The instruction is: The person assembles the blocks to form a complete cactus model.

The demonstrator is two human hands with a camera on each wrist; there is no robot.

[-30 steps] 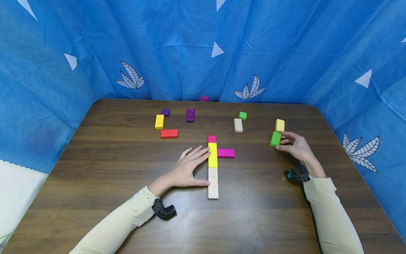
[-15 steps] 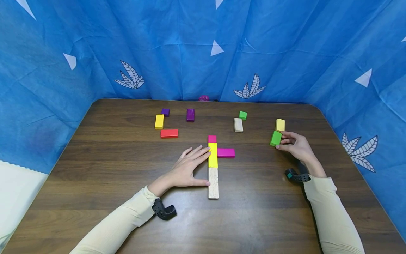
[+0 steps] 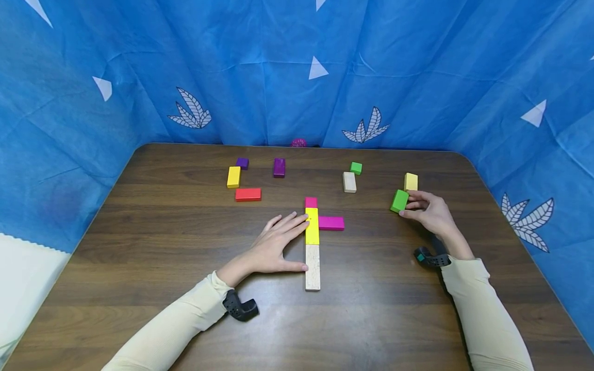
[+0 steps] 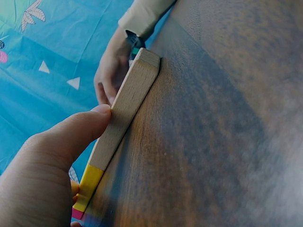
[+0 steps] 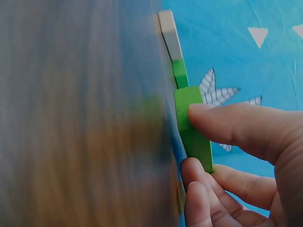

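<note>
My right hand (image 3: 431, 212) pinches a green block (image 3: 399, 201) between thumb and fingers, just in front of a pale yellow block (image 3: 410, 181). In the right wrist view the thumb lies on the face of that green block (image 5: 193, 127). My left hand (image 3: 274, 247) is spread with fingers straight along a row of blocks. Its fingertips touch the bright yellow block (image 3: 312, 229), and its thumb touches the side of the long wooden block (image 3: 313, 268). A pink block (image 3: 311, 202) tops the row, and a magenta block (image 3: 331, 223) sticks out to its right.
At the back left lie a yellow block (image 3: 234, 177), a red block (image 3: 248, 195), a dark purple block (image 3: 242, 163) and a purple block (image 3: 279, 168). Back right of centre, a white block (image 3: 349, 182) lies by a small green block (image 3: 356, 168). A blue curtain (image 3: 278, 72) hangs behind the table.
My right hand has shifted slightly left with the green block, which has come away from the front of the pale yellow block. The left hand has stayed in place.
</note>
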